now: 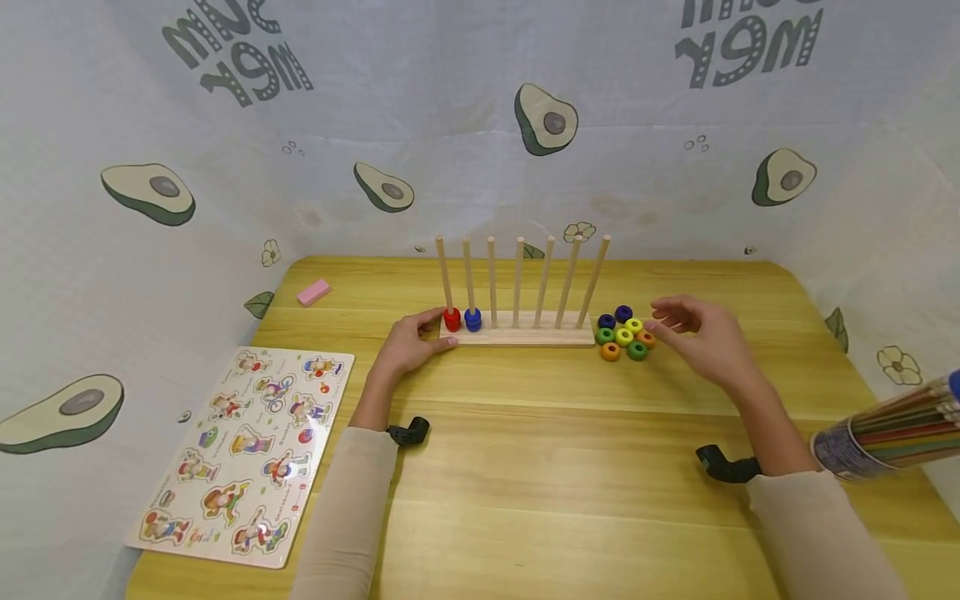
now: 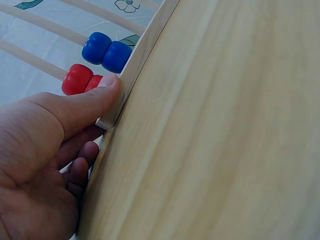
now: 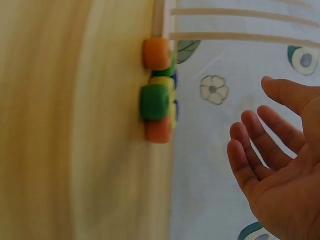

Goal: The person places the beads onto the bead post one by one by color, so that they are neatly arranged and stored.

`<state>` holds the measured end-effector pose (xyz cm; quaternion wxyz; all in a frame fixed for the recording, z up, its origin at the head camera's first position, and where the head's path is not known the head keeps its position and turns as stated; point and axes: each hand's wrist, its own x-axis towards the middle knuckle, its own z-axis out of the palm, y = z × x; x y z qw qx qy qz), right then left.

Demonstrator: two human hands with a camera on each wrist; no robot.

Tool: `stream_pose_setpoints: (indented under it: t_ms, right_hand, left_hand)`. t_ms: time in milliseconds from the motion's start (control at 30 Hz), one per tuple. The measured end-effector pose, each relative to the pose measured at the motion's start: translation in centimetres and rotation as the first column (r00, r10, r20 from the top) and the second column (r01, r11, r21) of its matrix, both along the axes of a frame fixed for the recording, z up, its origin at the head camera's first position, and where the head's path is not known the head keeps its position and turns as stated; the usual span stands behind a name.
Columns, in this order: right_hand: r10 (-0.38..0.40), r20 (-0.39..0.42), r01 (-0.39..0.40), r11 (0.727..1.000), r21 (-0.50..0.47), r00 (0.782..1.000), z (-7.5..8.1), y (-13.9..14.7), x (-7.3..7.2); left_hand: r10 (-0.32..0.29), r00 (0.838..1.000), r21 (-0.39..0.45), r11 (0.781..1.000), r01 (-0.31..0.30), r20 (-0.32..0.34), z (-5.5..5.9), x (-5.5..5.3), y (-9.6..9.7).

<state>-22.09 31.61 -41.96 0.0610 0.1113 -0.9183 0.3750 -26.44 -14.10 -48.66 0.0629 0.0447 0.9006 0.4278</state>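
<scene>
Seven pegs (image 1: 518,283) rose from a wooden base (image 1: 517,337) whose left end the left hand (image 1: 407,343) pinched, seemingly to steady it, while the right hand (image 1: 705,337), empty, fingers parted, hung beside loose beads (image 1: 624,342) clustered by the base's right end, presumably for easy reach.

On the table (image 1: 555,467): beads (image 1: 628,332) just right of the rack (image 1: 517,337); puzzle (image 1: 247,456) left, eraser (image 1: 313,292) behind it; cup (image 1: 846,451) far right.

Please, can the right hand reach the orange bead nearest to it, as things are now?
Probably yes: the right hand looks empty, that orange bead lies close to it, and nothing visible stands between.
</scene>
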Motion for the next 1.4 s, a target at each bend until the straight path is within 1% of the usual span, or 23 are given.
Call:
stream_pose_setpoints:
  t_ms: [100,200,500,700,967,1167,1400]
  right_hand:
    - [0.003,0.014,-0.004,1.000,0.024,1.000,-1.2,0.5,0.1]
    - [0.000,0.024,-0.001,0.999,0.039,1.000,-2.1,0.8,0.2]
    - [-0.019,0.064,0.016,0.999,0.052,0.998,-3.7,0.8,0.2]
    - [-0.017,0.130,0.008,0.998,0.065,0.991,-4.2,0.6,0.3]
    - [-0.014,0.170,-0.002,0.996,0.094,0.985,-4.7,0.3,0.3]
    - [-0.017,0.163,-0.004,0.992,0.125,0.987,-4.9,0.1,0.2]
    - [-0.014,0.161,-0.006,0.993,0.122,0.987,-4.9,0.0,0.2]
  left_hand:
    - [-0.002,1.000,0.002,1.000,0.002,0.000,-0.1,0.0,0.0]
    - [-0.006,1.000,0.003,1.000,0.006,-0.001,-0.1,-0.1,-0.1]
    - [-0.003,1.000,-0.001,1.000,0.003,-0.007,-0.1,0.0,0.0]
    - [-0.003,1.000,-0.009,1.000,0.003,-0.003,-0.1,0.1,0.0]
    - [-0.009,1.000,-0.010,1.000,0.009,-0.019,-0.1,0.0,0.0]
    - [-0.016,1.000,-0.007,1.000,0.016,-0.016,0.0,0.0,0.1]
    - [-0.017,1.000,0.011,1.000,0.017,-0.008,0.0,0.0,0.1]
